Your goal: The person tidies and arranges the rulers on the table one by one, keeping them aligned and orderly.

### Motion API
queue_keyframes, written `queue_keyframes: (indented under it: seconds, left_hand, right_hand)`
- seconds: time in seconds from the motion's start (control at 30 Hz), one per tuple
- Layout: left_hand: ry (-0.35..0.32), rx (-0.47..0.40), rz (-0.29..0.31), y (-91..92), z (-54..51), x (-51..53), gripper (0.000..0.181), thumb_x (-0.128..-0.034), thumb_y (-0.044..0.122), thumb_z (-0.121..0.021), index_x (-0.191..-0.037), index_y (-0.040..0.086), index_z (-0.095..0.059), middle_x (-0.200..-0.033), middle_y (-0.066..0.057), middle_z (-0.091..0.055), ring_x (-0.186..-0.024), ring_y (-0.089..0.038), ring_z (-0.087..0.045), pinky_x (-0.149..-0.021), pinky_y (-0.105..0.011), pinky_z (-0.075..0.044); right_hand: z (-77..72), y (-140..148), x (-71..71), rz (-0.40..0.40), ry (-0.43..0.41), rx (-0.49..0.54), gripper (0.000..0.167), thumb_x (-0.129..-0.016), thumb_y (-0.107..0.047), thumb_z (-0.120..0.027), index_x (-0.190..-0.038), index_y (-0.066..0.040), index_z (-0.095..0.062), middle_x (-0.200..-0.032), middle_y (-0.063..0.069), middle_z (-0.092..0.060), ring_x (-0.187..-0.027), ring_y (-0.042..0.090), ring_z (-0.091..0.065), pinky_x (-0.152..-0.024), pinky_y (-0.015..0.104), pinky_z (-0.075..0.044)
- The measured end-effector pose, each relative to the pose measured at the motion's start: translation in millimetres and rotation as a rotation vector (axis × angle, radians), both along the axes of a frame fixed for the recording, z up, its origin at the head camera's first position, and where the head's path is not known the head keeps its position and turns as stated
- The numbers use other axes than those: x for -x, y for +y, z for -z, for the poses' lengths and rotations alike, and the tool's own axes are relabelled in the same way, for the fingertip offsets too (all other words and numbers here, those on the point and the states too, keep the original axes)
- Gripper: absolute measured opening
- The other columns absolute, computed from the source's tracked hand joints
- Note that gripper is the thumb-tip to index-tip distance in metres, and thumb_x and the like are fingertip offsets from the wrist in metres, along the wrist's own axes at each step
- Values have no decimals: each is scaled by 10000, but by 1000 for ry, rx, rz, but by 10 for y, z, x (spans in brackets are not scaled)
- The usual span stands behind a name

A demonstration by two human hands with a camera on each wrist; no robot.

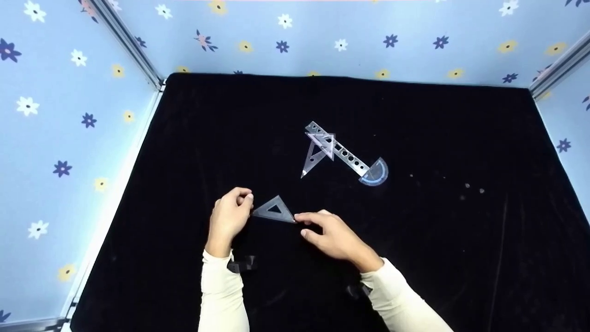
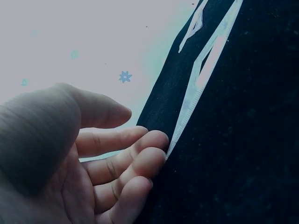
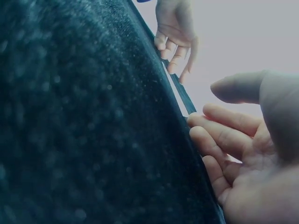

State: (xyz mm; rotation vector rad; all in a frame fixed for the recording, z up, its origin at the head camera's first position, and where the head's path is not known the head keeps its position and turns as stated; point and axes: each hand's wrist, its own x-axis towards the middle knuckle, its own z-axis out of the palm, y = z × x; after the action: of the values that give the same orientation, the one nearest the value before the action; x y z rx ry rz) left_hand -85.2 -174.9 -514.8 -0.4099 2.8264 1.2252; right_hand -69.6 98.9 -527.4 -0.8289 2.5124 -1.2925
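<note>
Nearest are two pale sleeves [image 1: 223, 293], and beyond them both hands lie over the black-covered counter [image 1: 438, 258]. The left hand [image 1: 229, 214] is loosely bent, thumb clear of the fingers, fingertips at the left corner of a clear set square [image 1: 275, 216]; the right hand [image 1: 335, 235] is relaxed, thumb apart, fingertips at the opposite corner. Neither grips it. The set square lies between them, its hollow centre showing. The step in hand looks like steadying or adjusting this piece from both ends; the next move would call for light, even fingertip pressure, or a thumb brought in to pinch a thin edge. Farther off, a ruler [image 1: 341, 151] overlaps a pinkish triangle [image 1: 330, 151] and another clear set square [image 1: 317, 158], its near end meeting a protractor [image 1: 375, 173]. Flowered blue panels [image 1: 318, 27] stand behind.
</note>
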Motion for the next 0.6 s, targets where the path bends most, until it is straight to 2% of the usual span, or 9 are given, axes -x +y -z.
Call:
queue_keyframes:
  seconds: [0.17, 0.33, 0.5, 0.6]
  left_hand:
    - [40, 15, 0, 49, 4, 21, 247, -967, 316, -597, -1142, 209, -735, -838, 128, -711, -800, -175, -665, -786, -454, -506]
    - [105, -1, -1, 86, 26, 37, 223, -962, 294, -619, -1118, 199, -747, -836, 122, -705, -759, -150, -648, -752, -431, -504]
    - [186, -39, 21, 113, 41, 68, 206, -952, 248, -630, -1090, 162, -756, -826, 91, -700, -734, -132, -630, -715, -393, -497]
    - [212, -54, 45, 132, 40, 91, 205, -947, 219, -632, -1087, 138, -757, -833, 71, -700, -755, -134, -639, -725, -378, -499]
  right_hand:
    - [-8, 19, 5, 20, -25, 17, 345, -931, -181, -687, -1274, -149, -697, -1182, -62, -696, -1053, 111, -613, -946, 368, -483]
    - [-27, 29, 15, 53, -75, 55, 292, -947, -168, -672, -1234, -143, -721, -1195, -62, -702, -1106, 96, -623, -976, 359, -484]
    - [-57, 54, 33, 75, -112, 111, 244, -959, -143, -658, -1188, -110, -735, -1162, -58, -716, -1038, 103, -660, -909, 353, -524]
    - [-67, 80, 48, 88, -128, 130, 229, -963, -145, -652, -1173, -106, -737, -1137, -75, -722, -973, 106, -676, -857, 341, -539]
